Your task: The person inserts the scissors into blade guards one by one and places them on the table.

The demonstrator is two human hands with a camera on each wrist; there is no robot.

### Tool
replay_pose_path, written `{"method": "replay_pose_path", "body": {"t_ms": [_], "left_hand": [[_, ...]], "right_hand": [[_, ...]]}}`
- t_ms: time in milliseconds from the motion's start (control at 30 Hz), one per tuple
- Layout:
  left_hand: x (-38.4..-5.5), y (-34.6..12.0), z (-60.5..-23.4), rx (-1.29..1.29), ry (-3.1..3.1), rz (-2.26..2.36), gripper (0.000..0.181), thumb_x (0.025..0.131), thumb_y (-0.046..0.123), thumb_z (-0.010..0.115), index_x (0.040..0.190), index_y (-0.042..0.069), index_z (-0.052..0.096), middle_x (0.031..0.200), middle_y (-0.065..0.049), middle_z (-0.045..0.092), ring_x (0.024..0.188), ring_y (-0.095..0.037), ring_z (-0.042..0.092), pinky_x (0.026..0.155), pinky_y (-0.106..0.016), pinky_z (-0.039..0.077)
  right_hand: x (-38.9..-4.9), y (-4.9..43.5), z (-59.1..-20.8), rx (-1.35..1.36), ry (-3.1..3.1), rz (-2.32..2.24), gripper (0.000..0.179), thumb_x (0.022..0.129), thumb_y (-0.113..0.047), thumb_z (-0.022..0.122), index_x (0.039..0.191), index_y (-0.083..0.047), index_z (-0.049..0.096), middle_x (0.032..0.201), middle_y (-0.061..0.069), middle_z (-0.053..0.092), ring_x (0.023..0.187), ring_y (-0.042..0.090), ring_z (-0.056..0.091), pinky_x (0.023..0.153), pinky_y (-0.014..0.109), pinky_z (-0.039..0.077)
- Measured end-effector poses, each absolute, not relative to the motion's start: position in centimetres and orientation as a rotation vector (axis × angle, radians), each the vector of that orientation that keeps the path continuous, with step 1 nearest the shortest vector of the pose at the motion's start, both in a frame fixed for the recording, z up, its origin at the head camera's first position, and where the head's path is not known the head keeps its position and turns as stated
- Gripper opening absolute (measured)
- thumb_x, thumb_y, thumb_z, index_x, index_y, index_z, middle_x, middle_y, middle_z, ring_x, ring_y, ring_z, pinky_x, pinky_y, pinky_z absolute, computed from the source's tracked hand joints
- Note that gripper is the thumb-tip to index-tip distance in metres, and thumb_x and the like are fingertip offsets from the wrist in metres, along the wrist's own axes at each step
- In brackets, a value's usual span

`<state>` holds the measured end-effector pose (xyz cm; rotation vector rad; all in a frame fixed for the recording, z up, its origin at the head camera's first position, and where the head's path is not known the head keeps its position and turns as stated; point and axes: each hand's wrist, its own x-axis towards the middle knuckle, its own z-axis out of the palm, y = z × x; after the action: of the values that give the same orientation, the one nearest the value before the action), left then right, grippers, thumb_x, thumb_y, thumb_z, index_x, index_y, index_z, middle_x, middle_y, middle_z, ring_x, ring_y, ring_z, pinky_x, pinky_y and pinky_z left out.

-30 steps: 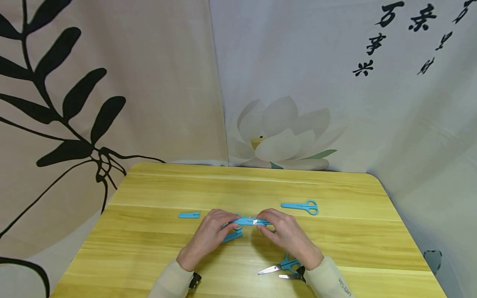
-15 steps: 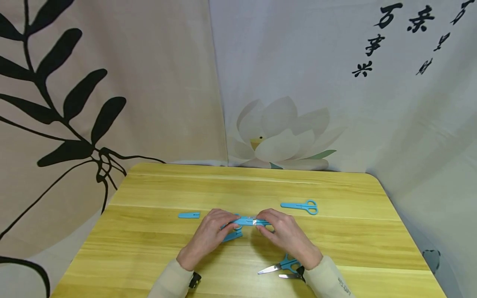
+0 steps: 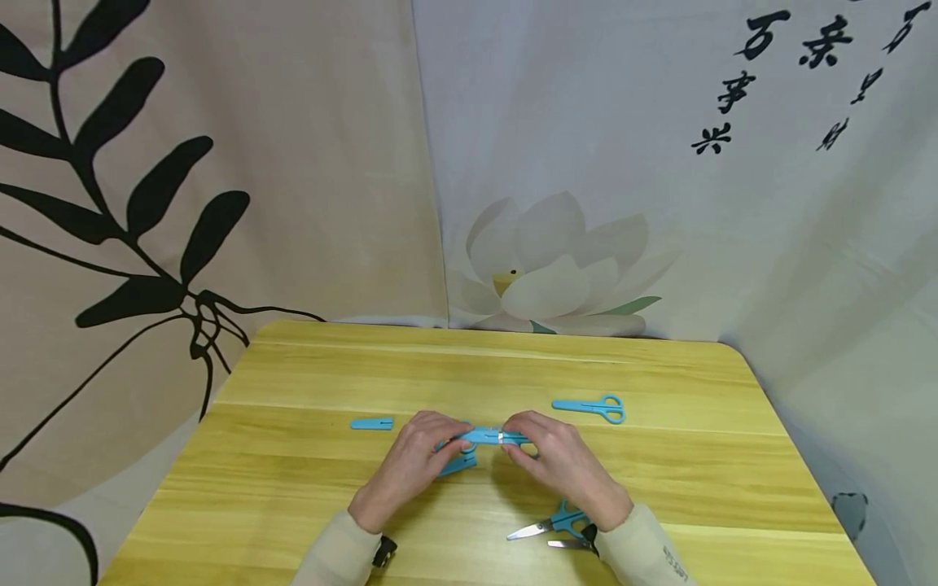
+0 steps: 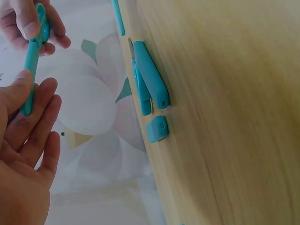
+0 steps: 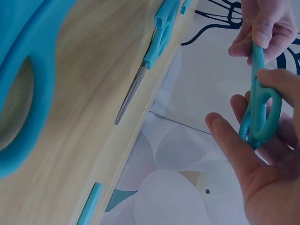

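Observation:
Both hands meet over the middle of the table at one pair of blue scissors in its blade cover. My left hand [image 3: 414, 456] pinches the cover [image 3: 481, 435] between thumb and fingers. On the right, my right hand [image 3: 560, 456] grips the scissors' handles [image 5: 255, 105]; the thumb lies on them in the right wrist view. A thin silver strip of blade shows between cover and handles in the head view. Below the left fingers lie another blue cover [image 3: 458, 465] and another pair of scissors [image 5: 161, 44], its blades bare in the right wrist view.
Covered blue scissors [image 3: 586, 404] lie at the back right of the table. A loose cover [image 3: 371, 423] is left of the left hand. Bare-bladed scissors [image 3: 538, 530] lie near the right wrist, partly hidden by the arm. Printed curtains [image 3: 352, 203] hang behind the table's far edge.
The right hand has shifted very slightly left, and the silver strip of blade between the handles and the cover has become narrower. The left hand stays nearly still.

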<state>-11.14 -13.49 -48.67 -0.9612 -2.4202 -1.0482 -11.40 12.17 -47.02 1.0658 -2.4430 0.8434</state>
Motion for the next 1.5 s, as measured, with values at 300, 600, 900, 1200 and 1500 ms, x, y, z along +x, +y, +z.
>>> {"method": "replay_pose_path", "body": {"t_ms": [300,600,900,1200,1500], "left_hand": [[-10.99,-13.42,-48.90,-0.950,-2.411,-1.055,0.024,0.088,0.009,0.082,0.111,0.006,0.079,0.103,0.000,0.079,0.095,-0.017,0.072,0.089,-0.042,0.058],[-11.03,-13.32,-49.08,-0.938,-2.414,-1.053,0.023,0.088,0.012,0.082,0.111,0.007,0.080,0.103,0.001,0.079,0.095,-0.016,0.072,0.088,-0.041,0.058],[-10.99,-13.05,-48.97,-0.939,-2.415,-1.069,0.023,0.087,0.009,0.083,0.110,0.006,0.079,0.102,0.000,0.079,0.095,-0.017,0.072,0.088,-0.042,0.058],[-11.06,-13.03,-49.03,-0.968,-2.417,-1.051,0.022,0.088,0.010,0.082,0.109,0.006,0.079,0.101,0.000,0.079,0.094,-0.017,0.072,0.087,-0.042,0.059],[-11.25,-12.78,-49.07,-1.036,-2.362,-0.974,0.023,0.084,0.006,0.084,0.106,0.006,0.079,0.099,-0.001,0.078,0.091,-0.018,0.072,0.085,-0.039,0.058]], "right_hand": [[-11.35,12.13,-47.31,1.061,-2.438,0.855,0.021,0.086,-0.011,0.086,0.102,-0.008,0.073,0.107,0.003,0.074,0.090,0.014,0.074,0.074,0.029,0.062],[-11.33,12.04,-47.35,1.056,-2.441,0.848,0.021,0.086,-0.011,0.086,0.102,-0.007,0.074,0.107,0.004,0.074,0.090,0.015,0.074,0.074,0.029,0.062],[-11.35,11.99,-47.42,1.058,-2.425,0.846,0.022,0.085,-0.010,0.087,0.102,-0.007,0.074,0.106,0.004,0.074,0.089,0.015,0.074,0.074,0.028,0.062],[-11.42,11.99,-47.48,1.060,-2.423,0.848,0.022,0.085,-0.010,0.087,0.102,-0.005,0.075,0.107,0.005,0.075,0.091,0.016,0.074,0.075,0.028,0.062],[-11.41,12.41,-47.56,1.095,-2.422,0.888,0.023,0.085,-0.007,0.087,0.104,-0.004,0.075,0.108,0.008,0.075,0.093,0.018,0.075,0.076,0.029,0.062]]}}
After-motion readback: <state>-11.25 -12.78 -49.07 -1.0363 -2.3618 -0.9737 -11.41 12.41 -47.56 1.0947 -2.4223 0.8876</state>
